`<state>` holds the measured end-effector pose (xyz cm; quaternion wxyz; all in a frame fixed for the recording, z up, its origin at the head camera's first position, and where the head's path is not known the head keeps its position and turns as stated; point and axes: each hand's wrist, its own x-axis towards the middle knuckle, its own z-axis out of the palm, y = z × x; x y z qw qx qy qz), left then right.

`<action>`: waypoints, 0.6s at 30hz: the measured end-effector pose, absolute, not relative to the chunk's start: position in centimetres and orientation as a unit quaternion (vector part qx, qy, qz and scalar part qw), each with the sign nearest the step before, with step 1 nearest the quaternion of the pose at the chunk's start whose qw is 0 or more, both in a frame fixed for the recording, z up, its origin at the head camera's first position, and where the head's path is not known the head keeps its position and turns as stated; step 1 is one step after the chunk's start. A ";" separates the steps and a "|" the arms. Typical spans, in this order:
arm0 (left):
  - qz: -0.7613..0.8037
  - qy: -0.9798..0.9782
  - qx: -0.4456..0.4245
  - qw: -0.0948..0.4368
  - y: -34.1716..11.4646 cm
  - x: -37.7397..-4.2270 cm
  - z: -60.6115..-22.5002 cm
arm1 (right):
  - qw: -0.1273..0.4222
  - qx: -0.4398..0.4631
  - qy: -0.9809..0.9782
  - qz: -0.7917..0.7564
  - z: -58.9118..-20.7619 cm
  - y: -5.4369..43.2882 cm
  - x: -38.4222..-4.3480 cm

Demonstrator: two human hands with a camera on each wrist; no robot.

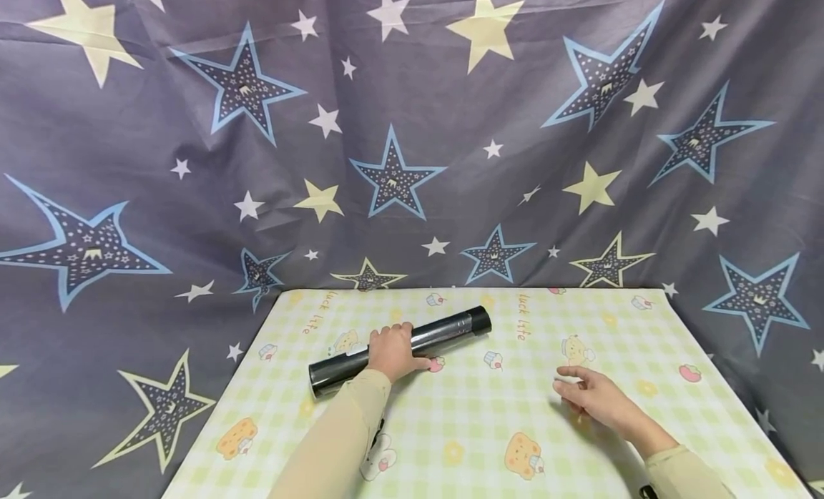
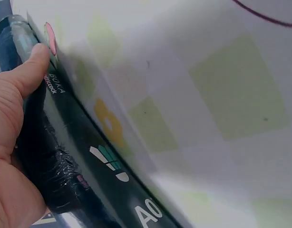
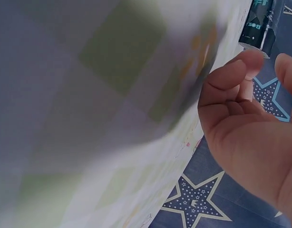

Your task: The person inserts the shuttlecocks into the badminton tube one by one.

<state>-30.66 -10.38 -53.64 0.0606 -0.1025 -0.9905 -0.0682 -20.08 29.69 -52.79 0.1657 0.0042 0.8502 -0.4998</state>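
Observation:
A long black document tube (image 1: 444, 332) lies at a slant on the tablecloth, its right end farther back. It looks glossy, as if in clear wrap, and one end has a black cap (image 1: 480, 320). My left hand (image 1: 390, 354) grips it near the middle from above. In the left wrist view the thumb (image 2: 34, 66) lies along the tube beside white "A0" lettering (image 2: 148, 212). My right hand (image 1: 601, 399) is apart from the tube, over the right side of the table, with loosely bent fingers and nothing in them.
The table (image 1: 463, 413) wears a green-and-white checked cloth with cartoon prints. Behind it and at both sides hangs a dark grey curtain (image 1: 425, 91) with stars, meeting the table's back edge.

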 end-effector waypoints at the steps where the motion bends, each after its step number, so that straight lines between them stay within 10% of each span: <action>1: -0.068 -0.991 -0.103 0.061 -10.4 -30.6 -53.6 | 0.167 0.003 0.850 -0.499 -52.8 29.7 -20.1; 18: -0.089 -0.988 -0.115 0.053 -12.8 -29.6 -52.6 | 0.180 -0.001 0.846 -0.502 -53.0 29.4 -19.9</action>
